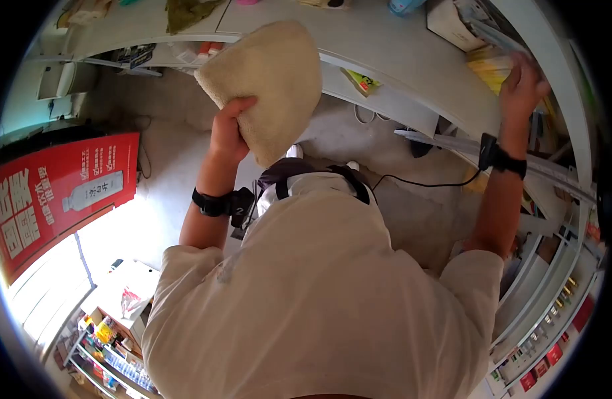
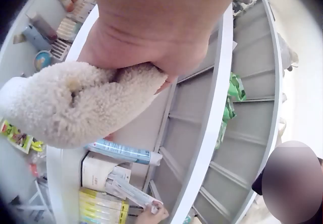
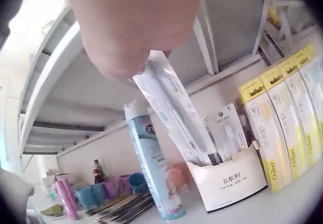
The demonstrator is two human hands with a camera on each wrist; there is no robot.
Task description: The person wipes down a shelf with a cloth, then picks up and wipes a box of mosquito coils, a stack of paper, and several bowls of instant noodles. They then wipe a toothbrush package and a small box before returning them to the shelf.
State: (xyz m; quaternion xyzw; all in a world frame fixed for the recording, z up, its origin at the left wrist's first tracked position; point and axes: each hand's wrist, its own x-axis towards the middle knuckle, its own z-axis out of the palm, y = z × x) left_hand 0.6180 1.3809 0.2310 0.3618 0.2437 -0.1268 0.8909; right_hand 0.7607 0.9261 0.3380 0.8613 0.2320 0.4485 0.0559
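My left hand grips a beige fluffy cloth, thumb across its near face, held up before the shelf. The left wrist view shows its thick pile bunched under the palm. At the far right, my right hand is raised over the shelf. It pinches the top end of a toothbrush in a slim clear-and-white pack; the fingertips are mostly hidden behind the wrist. The pack slants up out of a white open-topped box, which has other packs standing in it. A blue spray can stands beside the box.
Yellow-and-white toothbrush packs stand in a row right of the box. Cups and a pink cylinder are farther left. A shelf board hangs close above my right hand. A black cable runs from my right wrist to my waist.
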